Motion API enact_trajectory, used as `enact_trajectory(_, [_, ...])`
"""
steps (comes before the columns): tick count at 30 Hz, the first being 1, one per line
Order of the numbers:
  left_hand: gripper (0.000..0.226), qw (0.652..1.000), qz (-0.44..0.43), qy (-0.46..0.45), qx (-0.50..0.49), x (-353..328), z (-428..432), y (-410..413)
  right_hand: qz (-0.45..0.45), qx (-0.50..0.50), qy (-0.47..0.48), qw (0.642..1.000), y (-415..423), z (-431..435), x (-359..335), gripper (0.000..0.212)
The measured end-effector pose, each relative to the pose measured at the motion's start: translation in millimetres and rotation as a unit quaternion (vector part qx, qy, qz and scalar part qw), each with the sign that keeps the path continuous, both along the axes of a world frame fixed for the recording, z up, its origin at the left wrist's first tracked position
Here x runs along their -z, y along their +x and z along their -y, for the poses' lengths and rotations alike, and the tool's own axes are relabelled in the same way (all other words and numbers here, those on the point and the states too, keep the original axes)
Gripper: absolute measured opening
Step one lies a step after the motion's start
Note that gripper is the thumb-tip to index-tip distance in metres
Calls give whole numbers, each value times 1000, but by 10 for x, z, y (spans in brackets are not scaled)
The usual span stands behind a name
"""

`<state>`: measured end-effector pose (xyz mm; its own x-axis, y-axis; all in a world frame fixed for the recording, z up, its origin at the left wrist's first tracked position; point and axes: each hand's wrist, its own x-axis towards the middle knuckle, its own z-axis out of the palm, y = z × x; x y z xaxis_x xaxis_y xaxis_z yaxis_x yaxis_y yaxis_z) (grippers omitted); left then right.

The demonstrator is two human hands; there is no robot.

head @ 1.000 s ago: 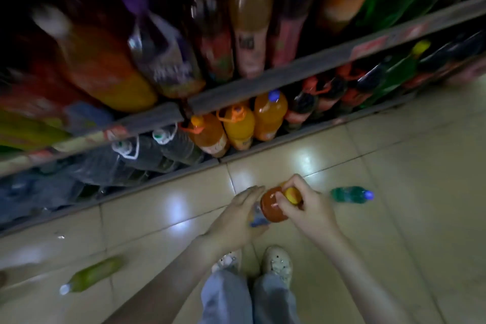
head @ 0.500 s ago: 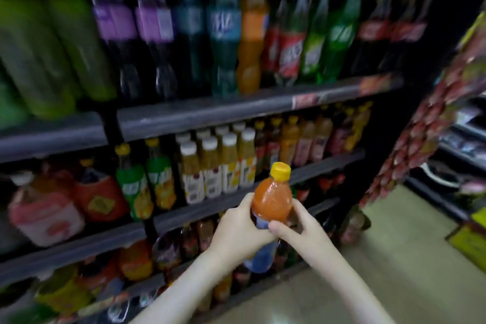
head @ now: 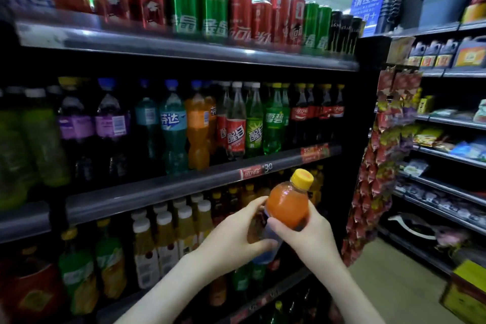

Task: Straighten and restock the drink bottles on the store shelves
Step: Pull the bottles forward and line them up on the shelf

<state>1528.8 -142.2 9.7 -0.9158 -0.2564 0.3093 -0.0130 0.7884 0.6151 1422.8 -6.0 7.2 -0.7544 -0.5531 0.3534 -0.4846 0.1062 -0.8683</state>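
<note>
Head view: top shelf (head: 184,47) carries red and green cans (head: 213,13); middle shelf (head: 184,184) holds a row of mixed soda bottles (head: 273,118). Orange drink bottle (head: 286,208): yellow cap, blue label, upright, out in front below the middle shelf's rim. Left hand (head: 231,234) and right hand (head: 310,237) both curl round its body, fingers closed on it

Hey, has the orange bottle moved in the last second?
Yes, upward: the orange bottle, earlier over the floor tiles, now nears the price-tag shelf edge.
</note>
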Motion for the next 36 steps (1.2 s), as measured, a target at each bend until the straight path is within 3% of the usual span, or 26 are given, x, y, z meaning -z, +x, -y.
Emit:
enact_trajectory(5, [61, 987, -78, -102, -101, -35, 290, -397, 5, 72, -75, 995, -673, 129, -134, 43])
enact_trajectory(15, [51, 952, -157, -103, -243, 0, 855, -1579, -6, 165, -90, 982, -1984, 146, -238, 37])
enact_trajectory(19, [50, 942, -174, -111, -266, -56, 893, -1876, -22, 154, -75, 985, -2315, 166, -259, 33])
enact_trajectory(24, [49, 925, -171, -158, -301, -28, 908, -2199, -37, 112, -73, 990, -2846, 425, -391, 37])
enact_trajectory(31, [55, 902, -100, -220, -358, 208, 577, -2857, -17, 92, -82, 992, -3779, 292, -346, 38])
enact_trajectory(36, [51, 899, -75, -257, -346, 528, 345, -3372, -13, 73, -29, 997, -4323, 123, -138, 47])
